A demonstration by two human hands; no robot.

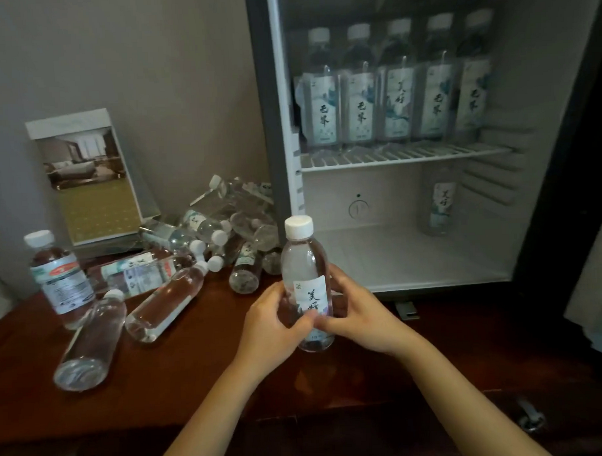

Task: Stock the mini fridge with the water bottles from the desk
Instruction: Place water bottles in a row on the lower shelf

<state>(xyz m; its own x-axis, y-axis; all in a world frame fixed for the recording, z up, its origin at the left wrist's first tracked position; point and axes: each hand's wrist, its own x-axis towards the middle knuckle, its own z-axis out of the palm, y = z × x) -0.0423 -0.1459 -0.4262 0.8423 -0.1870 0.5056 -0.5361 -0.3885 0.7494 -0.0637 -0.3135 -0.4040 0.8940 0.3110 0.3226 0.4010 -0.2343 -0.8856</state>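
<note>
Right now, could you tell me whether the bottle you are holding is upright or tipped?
Upright: the bottle has its white cap on top.

The fridge (279, 126) stood open toward the desk (195, 368). A row of five bottles (397, 88) filled the wire shelf (406, 155) from side to side, leaving only a bare strip at its front. The lower compartment (379, 259) lay open across its left and middle, and a lone bottle (440, 202) stood at its right rear. A heap of bottles (224, 230) crowded the desk against the fridge's left wall. The left hand (272, 317) and right hand (360, 314) held an upright bottle (302, 262) just before the lower opening.
</note>
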